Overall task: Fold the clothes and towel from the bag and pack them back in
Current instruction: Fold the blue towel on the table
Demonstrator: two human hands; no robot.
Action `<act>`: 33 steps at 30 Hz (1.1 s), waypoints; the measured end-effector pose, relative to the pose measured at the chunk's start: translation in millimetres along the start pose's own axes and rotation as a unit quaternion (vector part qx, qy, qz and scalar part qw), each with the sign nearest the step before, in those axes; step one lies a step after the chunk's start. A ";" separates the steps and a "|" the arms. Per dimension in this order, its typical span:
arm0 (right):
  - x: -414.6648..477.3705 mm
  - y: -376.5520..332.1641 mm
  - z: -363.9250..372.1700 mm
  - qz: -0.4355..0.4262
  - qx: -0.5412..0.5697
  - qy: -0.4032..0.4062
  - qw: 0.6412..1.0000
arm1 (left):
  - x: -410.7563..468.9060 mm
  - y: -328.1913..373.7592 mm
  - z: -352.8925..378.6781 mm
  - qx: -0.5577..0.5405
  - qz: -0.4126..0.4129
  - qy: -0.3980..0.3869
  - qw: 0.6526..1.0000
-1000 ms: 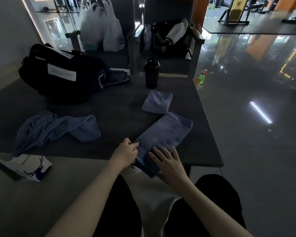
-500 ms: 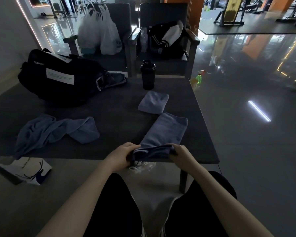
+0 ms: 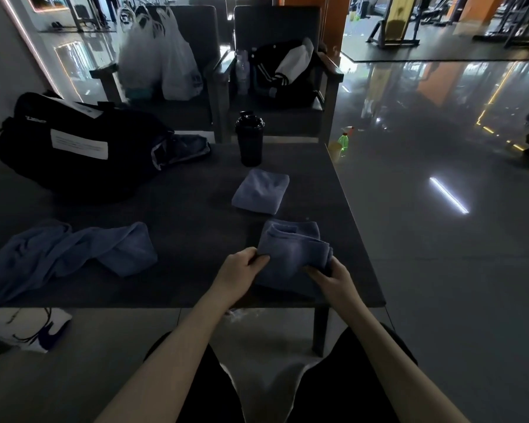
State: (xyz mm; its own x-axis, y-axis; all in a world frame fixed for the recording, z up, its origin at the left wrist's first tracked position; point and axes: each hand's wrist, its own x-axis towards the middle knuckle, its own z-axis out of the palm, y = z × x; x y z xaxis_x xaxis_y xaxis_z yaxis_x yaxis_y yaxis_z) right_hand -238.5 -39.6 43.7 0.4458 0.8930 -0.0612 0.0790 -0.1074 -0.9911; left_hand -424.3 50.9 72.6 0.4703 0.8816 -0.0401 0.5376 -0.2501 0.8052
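Observation:
A blue-grey towel [image 3: 290, 251] lies doubled over near the front right of the dark table [image 3: 177, 209]. My left hand [image 3: 242, 270] pinches its near left edge and my right hand [image 3: 330, 276] grips its near right edge. Beyond it rests a small folded blue-grey cloth [image 3: 260, 195]. A crumpled blue garment [image 3: 64, 254] sprawls at the table's left front. The black duffel bag [image 3: 74, 145] sits at the back left, its end open toward the middle with cloth showing inside.
A black shaker bottle [image 3: 249, 138] stands behind the folded cloth. Two dark chairs at the far side hold white plastic bags [image 3: 159, 56] and a black jacket [image 3: 275, 71]. A white printed bag [image 3: 25, 328] lies on the floor at left. Glossy floor lies to the right.
Both hands gripped the towel's near end, lifted it and carried it forward over the far half. The long strip is now a shorter doubled stack.

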 end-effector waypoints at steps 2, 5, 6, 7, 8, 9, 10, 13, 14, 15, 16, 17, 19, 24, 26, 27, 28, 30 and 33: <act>9.7 -4.7 1.6 -0.016 -0.031 0.036 0.999 | 8.3 2.6 3.3 -0.025 -0.022 -0.003 0.999; 29.7 -14.1 5.6 -0.039 -0.071 0.069 0.994 | 19.0 6.3 6.5 -0.096 -0.059 -0.013 0.994; 36.4 -17.0 7.0 -0.043 -0.081 0.076 0.993 | 21.9 6.7 7.7 -0.106 -0.069 -0.024 0.992; 42.7 -19.3 8.1 -0.044 -0.094 0.083 0.991 | 24.6 6.4 8.7 -0.102 -0.076 -0.034 0.991; 48.6 -21.0 9.1 -0.044 -0.109 0.089 0.989 | 27.0 5.5 9.7 -0.093 -0.079 -0.038 0.992; 54.3 -21.1 10.2 -0.040 -0.121 0.093 0.987 | 29.0 4.8 10.8 -0.082 -0.081 -0.035 0.993; 59.4 -20.8 11.4 -0.033 -0.128 0.095 0.987 | 31.0 4.3 12.3 -0.070 -0.082 -0.027 0.994; 70.3 -18.0 15.6 -0.009 -0.147 0.104 0.984 | 35.8 5.4 18.1 -0.008 -0.091 0.007 0.996; 72.3 -16.8 16.3 0.003 -0.152 0.109 0.982 | 37.1 6.2 20.9 0.016 -0.098 0.018 0.995; 73.5 -15.6 16.6 0.015 -0.155 0.113 0.981 | 38.2 7.0 23.7 0.038 -0.104 0.030 0.993; 73.8 -14.5 16.7 0.025 -0.160 0.117 0.980 | 39.2 7.1 26.3 0.060 -0.108 0.042 0.991; 73.4 -13.0 16.6 0.030 -0.169 0.120 0.978 | 39.9 7.6 28.6 0.080 -0.110 0.053 0.989; 72.3 -9.9 16.7 0.023 -0.196 0.125 0.972 | 41.4 9.0 31.8 0.110 -0.112 0.069 0.985; 76.8 -2.2 18.2 -0.004 -0.232 0.132 0.964 | 44.9 13.7 37.2 0.133 -0.122 0.079 0.980; 75.7 -1.8 19.6 -0.027 -0.263 0.141 0.954 | 45.4 13.7 38.3 0.156 -0.112 0.084 0.978; 74.6 -1.8 20.7 -0.041 -0.286 0.148 0.946 | 45.6 12.7 38.7 0.187 -0.094 0.089 0.974; 73.2 -1.9 21.7 -0.056 -0.308 0.155 0.937 | 46.1 11.7 39.1 0.227 -0.067 0.094 0.967; 71.5 -1.2 23.3 -0.077 -0.346 0.166 0.920 | 48.7 10.5 39.8 0.305 -0.006 0.081 0.949; 72.2 2.0 23.0 -0.056 -0.395 0.152 0.904 | 52.5 9.1 37.8 0.334 -0.010 0.020 0.942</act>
State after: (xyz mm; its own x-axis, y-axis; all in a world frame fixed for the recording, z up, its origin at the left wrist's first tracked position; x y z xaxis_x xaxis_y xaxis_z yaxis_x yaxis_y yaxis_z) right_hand -226.6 34.7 34.5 0.6105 0.7692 0.1888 0.6974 -0.4091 -0.5885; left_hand -368.2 79.7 55.5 0.4359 0.8998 -0.0184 0.8728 -0.4176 0.2526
